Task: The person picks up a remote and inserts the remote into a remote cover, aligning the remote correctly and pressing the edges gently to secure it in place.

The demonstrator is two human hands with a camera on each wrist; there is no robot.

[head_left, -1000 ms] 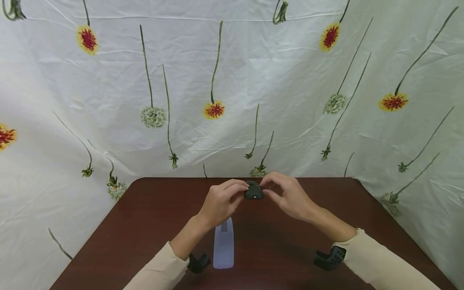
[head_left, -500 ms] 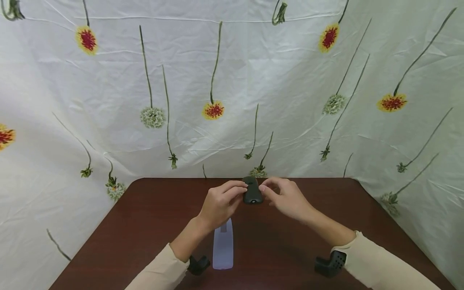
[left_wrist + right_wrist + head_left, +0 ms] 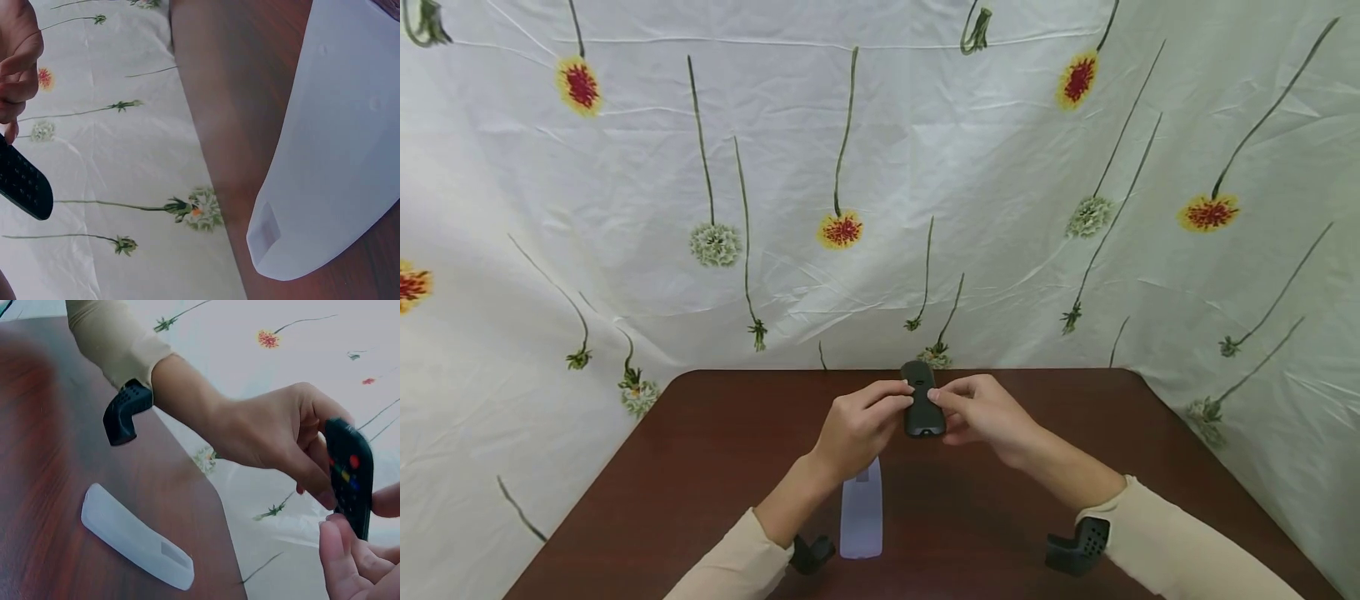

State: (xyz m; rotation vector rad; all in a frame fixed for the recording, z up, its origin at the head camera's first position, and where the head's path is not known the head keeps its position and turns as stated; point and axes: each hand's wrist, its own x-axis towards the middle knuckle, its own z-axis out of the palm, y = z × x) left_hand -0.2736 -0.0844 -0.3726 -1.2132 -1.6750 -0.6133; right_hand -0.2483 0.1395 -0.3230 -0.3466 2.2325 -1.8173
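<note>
A black remote control (image 3: 923,421) is held up over the far part of the table, its plain back towards the head camera. My left hand (image 3: 859,421) pinches its left edge, fingertips over the back. From the other side my right hand (image 3: 992,417) grips it, with the thumb laid on the back. Coloured buttons on the front of the remote (image 3: 351,478) show in the right wrist view. Below the hands lies a whitish, translucent long sleeve-like cover (image 3: 861,521) with a small rectangular window near one end; it is apart from both hands.
The dark reddish-brown table (image 3: 722,475) has rounded far corners. Right behind it hangs a white cloth (image 3: 775,167) printed with flowers. Black wrist-worn devices (image 3: 1078,546) stick out below both cuffs.
The remote has turned from nearly end-on to showing its whole back. My right thumb has moved left from its edge onto its back. The left hand and the cover have hardly moved.
</note>
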